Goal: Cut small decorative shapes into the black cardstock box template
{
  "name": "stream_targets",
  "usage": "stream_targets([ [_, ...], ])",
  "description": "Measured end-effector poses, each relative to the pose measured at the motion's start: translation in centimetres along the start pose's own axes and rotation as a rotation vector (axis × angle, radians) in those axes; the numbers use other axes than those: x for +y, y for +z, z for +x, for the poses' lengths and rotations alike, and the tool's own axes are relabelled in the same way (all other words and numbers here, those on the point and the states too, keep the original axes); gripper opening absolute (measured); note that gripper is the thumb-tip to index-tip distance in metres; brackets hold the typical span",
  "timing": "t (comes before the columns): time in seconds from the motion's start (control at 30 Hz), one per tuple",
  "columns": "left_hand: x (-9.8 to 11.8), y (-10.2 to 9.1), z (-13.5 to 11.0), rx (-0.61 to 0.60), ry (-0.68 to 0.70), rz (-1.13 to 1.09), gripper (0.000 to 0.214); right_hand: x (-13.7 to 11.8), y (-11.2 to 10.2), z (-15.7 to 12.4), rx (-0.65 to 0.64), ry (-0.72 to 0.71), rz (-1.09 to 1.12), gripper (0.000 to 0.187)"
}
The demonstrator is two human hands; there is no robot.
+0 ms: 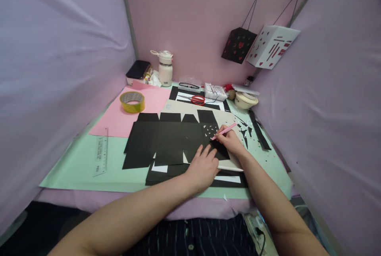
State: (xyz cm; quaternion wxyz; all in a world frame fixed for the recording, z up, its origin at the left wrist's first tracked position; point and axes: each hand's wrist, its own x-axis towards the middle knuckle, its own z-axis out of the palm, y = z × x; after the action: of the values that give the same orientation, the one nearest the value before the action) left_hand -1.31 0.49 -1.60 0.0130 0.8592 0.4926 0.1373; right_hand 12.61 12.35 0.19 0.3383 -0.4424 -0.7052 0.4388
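Observation:
A black paper template [166,139] with folded panels and flaps lies flat on the green mat [80,164]. My left hand [204,166] rests flat on its lower right part, fingers spread, pressing it down. My right hand [229,141] grips a pink craft knife [224,130], its tip on the right panel where several small cut-out holes [212,129] show pale. A beige board [222,119] lies under that panel.
A yellow tape roll [132,101] sits on pink paper [119,119]. A clear ruler [100,154] lies left. At the back: white bottle [165,68], red scissors [197,99], marker box [215,91], bowl [244,100]. Black scraps [253,131] lie right. Two paper lanterns [258,45] hang above.

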Motion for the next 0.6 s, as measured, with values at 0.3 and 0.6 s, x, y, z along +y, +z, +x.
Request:
stream_targets([
  [0.3,-0.1,0.3,-0.1,0.011,0.007,0.005,0.029,0.6,-0.2,0.0,0.067,0.022,0.112,0.015],
  [0.6,-0.2,0.2,0.0,0.018,0.011,-0.009,0.029,-0.1,1.2,-2.6,0.213,0.056,0.128,0.03],
])
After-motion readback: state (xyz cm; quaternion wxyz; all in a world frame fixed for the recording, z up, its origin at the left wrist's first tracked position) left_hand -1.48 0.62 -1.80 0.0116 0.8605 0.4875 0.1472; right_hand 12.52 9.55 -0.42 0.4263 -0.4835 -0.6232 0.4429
